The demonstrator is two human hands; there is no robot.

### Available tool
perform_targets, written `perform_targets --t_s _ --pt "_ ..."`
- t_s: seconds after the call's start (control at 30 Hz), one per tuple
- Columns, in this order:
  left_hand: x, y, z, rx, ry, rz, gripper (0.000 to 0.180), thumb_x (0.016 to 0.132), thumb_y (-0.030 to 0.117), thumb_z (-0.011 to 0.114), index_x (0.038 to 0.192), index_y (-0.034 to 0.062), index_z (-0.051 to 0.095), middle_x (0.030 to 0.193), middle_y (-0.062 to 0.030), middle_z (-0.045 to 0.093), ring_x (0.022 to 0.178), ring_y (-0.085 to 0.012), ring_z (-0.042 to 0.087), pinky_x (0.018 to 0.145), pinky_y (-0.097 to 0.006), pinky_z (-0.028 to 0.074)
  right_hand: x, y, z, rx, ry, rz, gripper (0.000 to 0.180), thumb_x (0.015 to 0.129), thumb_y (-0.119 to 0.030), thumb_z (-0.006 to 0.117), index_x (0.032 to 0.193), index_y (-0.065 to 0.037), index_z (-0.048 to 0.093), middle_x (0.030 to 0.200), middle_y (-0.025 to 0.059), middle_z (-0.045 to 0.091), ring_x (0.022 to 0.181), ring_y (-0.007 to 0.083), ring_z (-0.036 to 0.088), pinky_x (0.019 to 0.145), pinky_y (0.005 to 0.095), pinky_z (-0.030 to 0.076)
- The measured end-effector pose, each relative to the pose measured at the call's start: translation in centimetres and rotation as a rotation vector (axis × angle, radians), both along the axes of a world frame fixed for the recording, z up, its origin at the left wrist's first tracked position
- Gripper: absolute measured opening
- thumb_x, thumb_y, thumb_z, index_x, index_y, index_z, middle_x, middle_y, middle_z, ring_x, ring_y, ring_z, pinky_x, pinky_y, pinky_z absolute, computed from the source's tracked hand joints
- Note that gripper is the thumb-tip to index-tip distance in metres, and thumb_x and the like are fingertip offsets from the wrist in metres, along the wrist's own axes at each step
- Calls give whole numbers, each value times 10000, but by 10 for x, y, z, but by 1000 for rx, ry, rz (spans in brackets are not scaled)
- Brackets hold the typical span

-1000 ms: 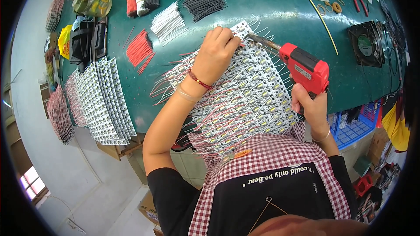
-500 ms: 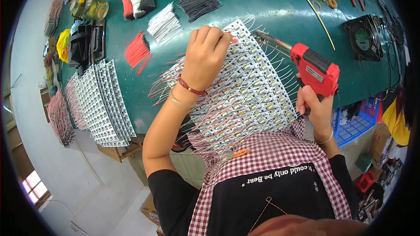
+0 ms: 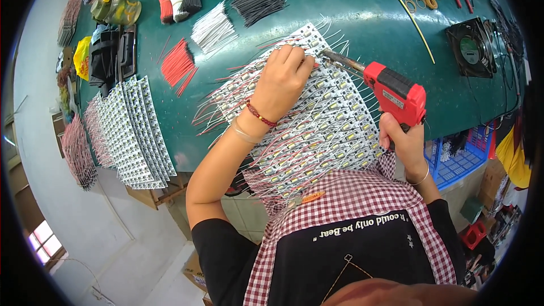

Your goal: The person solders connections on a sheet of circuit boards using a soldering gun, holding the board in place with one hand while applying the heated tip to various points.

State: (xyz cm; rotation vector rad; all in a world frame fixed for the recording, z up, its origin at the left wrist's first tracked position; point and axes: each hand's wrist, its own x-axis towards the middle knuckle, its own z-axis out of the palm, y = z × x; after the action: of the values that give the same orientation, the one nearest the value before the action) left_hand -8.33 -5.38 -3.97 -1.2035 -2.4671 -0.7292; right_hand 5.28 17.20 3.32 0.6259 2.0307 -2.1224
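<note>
Head view: since a second ago the left hand (image 3: 281, 82) has slid toward upper centre and now presses fingertips onto the LED board panel (image 3: 306, 124) beside the iron tip. Right hand (image 3: 402, 141), closed around the red soldering gun (image 3: 391, 93), has followed; soldering advances along the row.

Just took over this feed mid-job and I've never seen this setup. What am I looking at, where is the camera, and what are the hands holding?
There is no machine: a person works with bare hands, filmed by a fisheye camera on their head looking down, so straight edges bend. The left hand presses on a white panel of small LED boards with wire leads, lying on a green table. The right hand grips a red soldering gun, its metal tip at the panel beside the left fingertips. Bundles of red wires, white wires and black wires, a stack of finished panels and a small black fan lie around.
</note>
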Motion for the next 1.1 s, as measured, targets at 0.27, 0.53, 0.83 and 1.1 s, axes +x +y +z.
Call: perform_targets --t_s 0.27,0.53,0.83,1.1 --pt "-6 -3 -4 -9 -1 -37 147 781 73 629 918 20 633 860 -72 502 846 -233 510 738 -349 421 2 -1 3 16 -19 -4 117 899 -108 683 862 -16 622 599 -9 567 467 60 515 441 223 418" --pt "-6 -1 0 9 2 -21 201 726 11 634 923 31 671 834 -66 526 792 -236 521 707 -349 435 3 3 -1 32 -44 58 115 899 -107 682 879 -13 619 634 1 583 487 61 525 443 225 420" --pt "-6 -1 2 -32 17 -22 170 755 41 642 922 35 669 830 -61 518 794 -231 518 714 -353 426 6 3 2 57 -20 55 165 933 -93 608 1023 41 575 617 8 555 484 74 511 460 227 415" --pt "-3 0 15 -27 93 10 188 736 33 652 921 46 680 802 -50 515 776 -220 527 711 -357 429 12 4 5 -32 -3 -26 116 927 -93 632 846 -17 597 613 5 562 479 76 520 451 232 421"
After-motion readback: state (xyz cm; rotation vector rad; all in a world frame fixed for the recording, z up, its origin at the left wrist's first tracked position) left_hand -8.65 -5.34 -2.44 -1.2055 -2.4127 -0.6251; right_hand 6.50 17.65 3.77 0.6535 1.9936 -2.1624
